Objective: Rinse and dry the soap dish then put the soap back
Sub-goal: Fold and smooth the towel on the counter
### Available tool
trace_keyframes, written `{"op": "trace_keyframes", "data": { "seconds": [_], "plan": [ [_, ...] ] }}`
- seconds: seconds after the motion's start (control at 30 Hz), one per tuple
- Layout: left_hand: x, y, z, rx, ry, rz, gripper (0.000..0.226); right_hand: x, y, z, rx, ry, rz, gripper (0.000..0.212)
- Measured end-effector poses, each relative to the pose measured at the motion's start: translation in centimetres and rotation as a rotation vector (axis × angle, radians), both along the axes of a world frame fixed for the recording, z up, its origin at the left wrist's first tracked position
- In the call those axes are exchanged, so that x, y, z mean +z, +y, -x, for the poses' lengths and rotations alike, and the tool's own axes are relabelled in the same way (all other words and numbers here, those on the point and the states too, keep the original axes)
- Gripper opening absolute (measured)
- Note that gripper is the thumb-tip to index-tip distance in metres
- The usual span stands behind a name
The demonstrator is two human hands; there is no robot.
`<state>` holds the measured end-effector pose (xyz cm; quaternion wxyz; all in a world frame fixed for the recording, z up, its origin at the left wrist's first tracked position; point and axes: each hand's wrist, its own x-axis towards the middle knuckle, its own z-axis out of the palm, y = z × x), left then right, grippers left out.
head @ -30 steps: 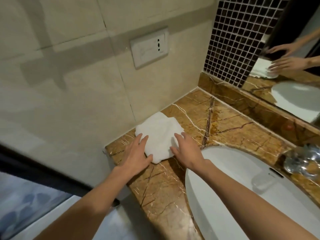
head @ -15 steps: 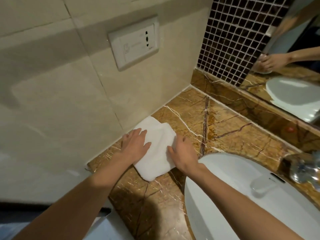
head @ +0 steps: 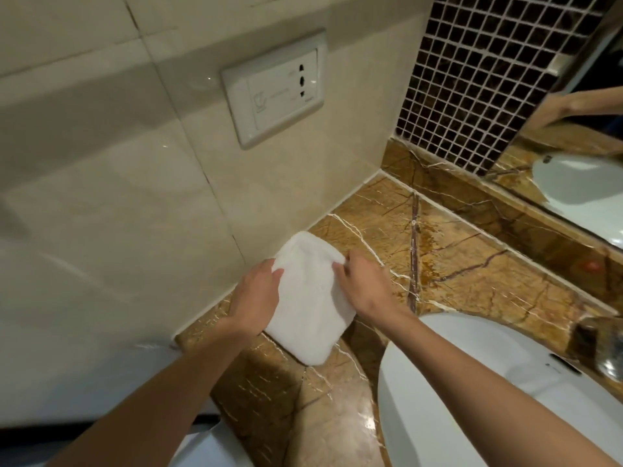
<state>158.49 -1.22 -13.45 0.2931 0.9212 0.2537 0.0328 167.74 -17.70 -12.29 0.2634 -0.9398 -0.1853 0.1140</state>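
Folded white terry towel [head: 308, 306]: oblong bundle lying on the brown veined marble countertop [head: 472, 274], its far end close against the base of the cream tiled wall [head: 101, 197], its near end pointing toward the counter's front edge. Left hand [head: 258, 296]: laid along the towel's left side, fingers curled over the far left corner, gripping the cloth. Right hand [head: 364, 284]: laid on the towel's right side, fingertips tucked onto the far right corner, likewise closed on the cloth; whether either hand lifts or merely presses the towel cannot be told. Both forearms bare, entering from the bottom of the frame. Soap dish and soap: neither can be made out; whether they sit inside the towel cannot be told. White oval ceramic basin [head: 472, 392]: set into the countertop, just right of the right forearm, with a dark overflow slot on its far wall. Chrome tap [head: 603, 348]: blurred, at the right edge behind the basin. White rectangular wall socket plate [head: 274, 87]: mounted on the tiled wall above the towel, tilted in the view. Dark brown small-square mosaic panel [head: 472, 79]: on the back wall, above a marble upstand. Mirror [head: 580, 146]: right of the mosaic, reflecting the basin rim and a bare arm. Countertop surface: glossy, with a pale glare patch near the front edge.
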Motion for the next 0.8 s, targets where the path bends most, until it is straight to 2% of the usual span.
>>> {"op": "trace_keyframes", "data": {
  "seconds": [0.07,0.23,0.4,0.53,0.7,0.8],
  "plan": [
    [-0.3,0.7,0.2,0.049,0.018,0.012,0.039,0.0,1.7,-0.7,0.028,-0.047,-0.008,0.018],
    [-1.5,1.7,0.6,0.028,0.231,-0.238,0.052,-1.5,4.0,-1.2,0.078,-0.085,0.132,0.023],
    [-2.6,0.1,2.2,-0.108,0.195,-0.464,0.061,-1.5,3.0,-0.7,0.106,-0.075,0.187,0.023],
    [-3.9,-1.0,2.0,-0.302,0.219,-0.469,0.074,-1.6,1.9,-0.1,0.093,-0.092,0.236,0.02],
    [-4.6,-0.6,1.7,-0.306,0.287,-0.482,0.071,-2.4,0.5,0.7,0.081,-0.2,0.287,0.026],
    [-4.1,-0.8,1.6,-0.314,0.243,-0.475,0.072,-2.4,0.4,0.5,0.107,-0.32,0.275,0.029]
  ]
}}
